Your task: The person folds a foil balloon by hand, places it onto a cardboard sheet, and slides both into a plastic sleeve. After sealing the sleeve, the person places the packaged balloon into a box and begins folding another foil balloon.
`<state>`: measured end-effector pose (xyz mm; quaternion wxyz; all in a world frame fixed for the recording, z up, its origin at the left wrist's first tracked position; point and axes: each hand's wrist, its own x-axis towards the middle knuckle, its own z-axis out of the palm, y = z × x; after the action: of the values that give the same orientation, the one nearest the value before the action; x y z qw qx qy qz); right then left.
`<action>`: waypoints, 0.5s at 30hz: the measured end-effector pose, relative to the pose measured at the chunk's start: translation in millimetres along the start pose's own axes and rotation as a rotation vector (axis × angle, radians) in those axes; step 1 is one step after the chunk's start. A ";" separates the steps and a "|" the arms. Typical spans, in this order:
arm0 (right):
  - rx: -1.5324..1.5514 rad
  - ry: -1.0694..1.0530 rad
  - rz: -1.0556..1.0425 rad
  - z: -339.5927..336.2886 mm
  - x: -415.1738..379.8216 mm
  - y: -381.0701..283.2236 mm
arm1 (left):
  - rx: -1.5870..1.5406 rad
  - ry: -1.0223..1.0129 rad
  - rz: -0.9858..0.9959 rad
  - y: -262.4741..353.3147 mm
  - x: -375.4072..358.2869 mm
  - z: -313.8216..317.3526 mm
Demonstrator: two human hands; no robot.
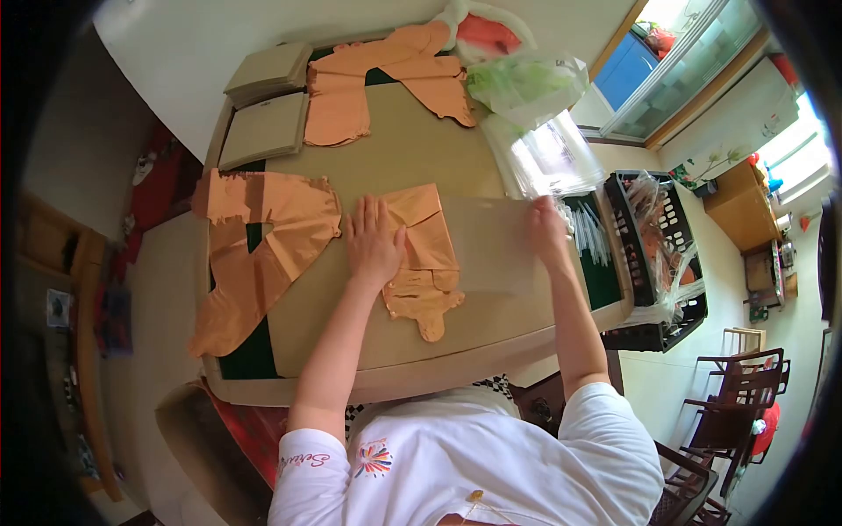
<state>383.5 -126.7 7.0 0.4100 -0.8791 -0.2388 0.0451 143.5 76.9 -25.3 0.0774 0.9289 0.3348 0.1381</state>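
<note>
A folded copper-coloured foil balloon [424, 237] lies on the cardboard-covered table, its uneven lower end [425, 307] sticking out toward me. My left hand [374, 245] rests flat at its left edge, fingers stretched out. To the right of the folded foil, a clear plastic bag [491, 245] lies flat, faintly visible against the cardboard. My right hand [548, 232] is closed at the far right corner of that bag, fingertips pinched together. Left of my left hand, an unfolded copper foil balloon [272, 232] is spread out. Another foil balloon [386, 74] lies at the far side.
Stacks of flat cardboard pieces [263, 131] sit at the back left. A pile of clear plastic bags [553, 158] and a green-tinted bag [526, 88] lie back right, near thin white straws [589, 232]. A black crate [627, 237] holding plastic packs stands off the table's right edge.
</note>
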 end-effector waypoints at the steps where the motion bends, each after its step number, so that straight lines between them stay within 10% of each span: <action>1: 0.023 0.017 -0.029 -17.3 -5.5 11.7 | -0.003 0.012 0.002 -0.5 0.4 1.0; 8: 0.255 0.068 0.006 -89.0 -45.0 31.1 | -0.321 0.300 0.265 -8.3 -10.2 -9.7; 15: 0.493 -0.261 0.052 -44.2 -78.6 11.0 | -0.244 -0.077 0.575 23.8 -66.1 -22.1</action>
<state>330.6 -199.5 18.8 0.5761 -0.7452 -0.2490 0.2253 102.2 17.4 -12.2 0.1586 0.9740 0.0363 0.1579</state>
